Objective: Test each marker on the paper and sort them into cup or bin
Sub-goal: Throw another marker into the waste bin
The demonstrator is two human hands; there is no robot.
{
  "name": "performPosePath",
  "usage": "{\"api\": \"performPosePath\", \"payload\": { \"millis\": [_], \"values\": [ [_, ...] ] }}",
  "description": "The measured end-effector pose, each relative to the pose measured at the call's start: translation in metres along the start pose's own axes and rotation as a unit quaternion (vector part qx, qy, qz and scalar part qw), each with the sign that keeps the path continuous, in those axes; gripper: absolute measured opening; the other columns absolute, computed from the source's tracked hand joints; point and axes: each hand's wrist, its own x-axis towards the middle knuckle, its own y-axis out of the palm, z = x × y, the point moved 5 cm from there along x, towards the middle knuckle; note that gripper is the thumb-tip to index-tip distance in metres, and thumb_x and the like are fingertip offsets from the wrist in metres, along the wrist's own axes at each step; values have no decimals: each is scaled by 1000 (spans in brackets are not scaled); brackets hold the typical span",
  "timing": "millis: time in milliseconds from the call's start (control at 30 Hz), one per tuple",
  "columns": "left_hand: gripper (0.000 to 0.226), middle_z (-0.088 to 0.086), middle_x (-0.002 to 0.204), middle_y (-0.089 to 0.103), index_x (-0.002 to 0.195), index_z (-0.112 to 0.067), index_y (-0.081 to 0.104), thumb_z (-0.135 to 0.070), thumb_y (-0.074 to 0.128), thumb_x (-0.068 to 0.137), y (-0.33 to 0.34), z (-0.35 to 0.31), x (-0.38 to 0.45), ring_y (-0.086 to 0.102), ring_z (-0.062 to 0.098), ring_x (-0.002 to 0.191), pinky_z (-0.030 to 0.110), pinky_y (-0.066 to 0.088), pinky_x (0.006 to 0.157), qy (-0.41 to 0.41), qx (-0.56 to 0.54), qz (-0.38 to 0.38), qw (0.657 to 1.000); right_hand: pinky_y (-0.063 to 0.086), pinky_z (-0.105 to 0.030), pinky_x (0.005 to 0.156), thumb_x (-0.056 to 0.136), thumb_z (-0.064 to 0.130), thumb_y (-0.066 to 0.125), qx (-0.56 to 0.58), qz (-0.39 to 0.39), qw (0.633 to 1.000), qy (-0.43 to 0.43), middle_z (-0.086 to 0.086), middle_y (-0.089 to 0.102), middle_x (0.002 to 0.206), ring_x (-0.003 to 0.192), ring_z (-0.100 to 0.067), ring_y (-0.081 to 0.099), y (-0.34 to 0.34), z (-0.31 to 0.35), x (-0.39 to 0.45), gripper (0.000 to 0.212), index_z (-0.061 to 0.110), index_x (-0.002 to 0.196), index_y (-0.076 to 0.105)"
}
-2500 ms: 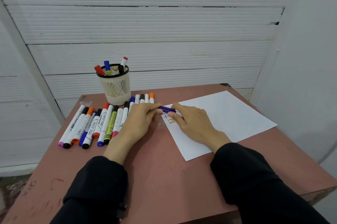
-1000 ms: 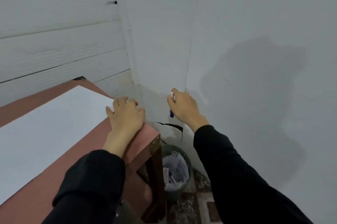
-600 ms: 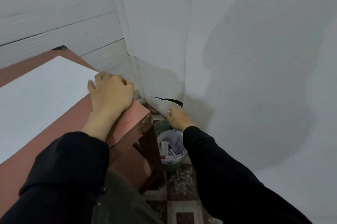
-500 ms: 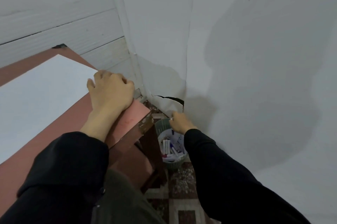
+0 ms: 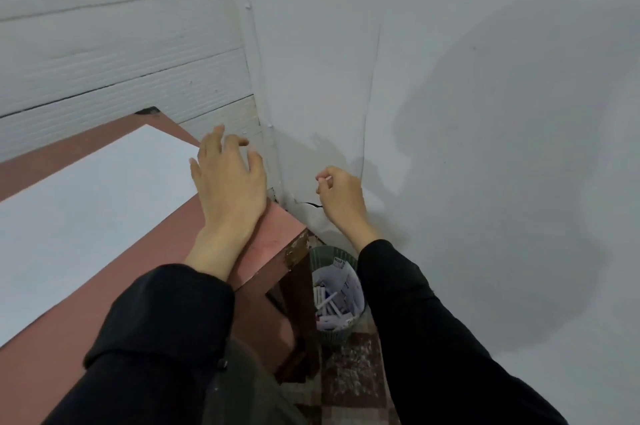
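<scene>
Hands first: the right hand hangs in the air above the bin, near the wall, with its fingers curled inward. A small pale spot shows at the fingertips, but I cannot tell if it is a nail or a thing, so I read the hand as holding nothing. The left hand rests at the corner of the surface, fingers spread and relaxed, just beside the edge of the paper. The bin stands on the floor under that corner and holds several white markers together with paper scraps.

What could go wrong, in my judgement: the head looks away from the other markers and the cup, both out of view, so a quick reach back could knock them. The left hand could also push the paper, because it lies so close to it.

Compared with half a second ago, the right hand is higher, well above the bin rim. One second ago this hand held a blue marker; now that marker is gone from it, most likely into the bin. The left fingers, curled before, are now spread
</scene>
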Motion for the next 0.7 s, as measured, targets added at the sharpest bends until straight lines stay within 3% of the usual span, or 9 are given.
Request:
{"api": "performPosePath", "payload": {
  "millis": [100,233,367,500,700],
  "values": [
    [26,4,138,48,113,-14,62,-22,41,98,-18,3,-1,44,21,127,50,28,111,23,-55,-55,997,51,-29,73,99,15,45,29,-26,998,-54,-7,69,91,84,-20,64,-14,62,5,23,10,106,66],
    [22,-1,117,59,106,-16,64,-19,44,98,-62,36,1,54,18,108,31,35,95,-5,-91,-109,990,54,-37,75,98,16,45,28,-23,991,-129,-3,67,87,81,-20,63,-10,139,0,22,13,104,66],
    [20,-3,117,60,107,-17,64,-18,46,97,-112,89,-2,55,18,109,37,40,96,-49,-76,-148,985,53,-36,70,98,13,43,19,16,980,-199,-2,63,83,76,-19,61,19,206,-20,23,10,104,65],
    [22,0,114,63,107,-14,65,-15,48,94,-163,152,-15,56,21,107,37,41,92,-80,-4,-169,982,49,-33,63,97,9,43,-3,60,962,-267,-5,63,86,73,-20,58,78,260,-53,20,8,100,64],
    [19,10,104,64,101,-11,67,-12,53,88,-233,232,-38,55,33,101,43,40,82,-137,173,-175,960,52,-43,79,93,-1,43,-90,137,926,-341,-12,67,99,89,-32,61,176,309,-100,24,5,105,63]
  ]
}}
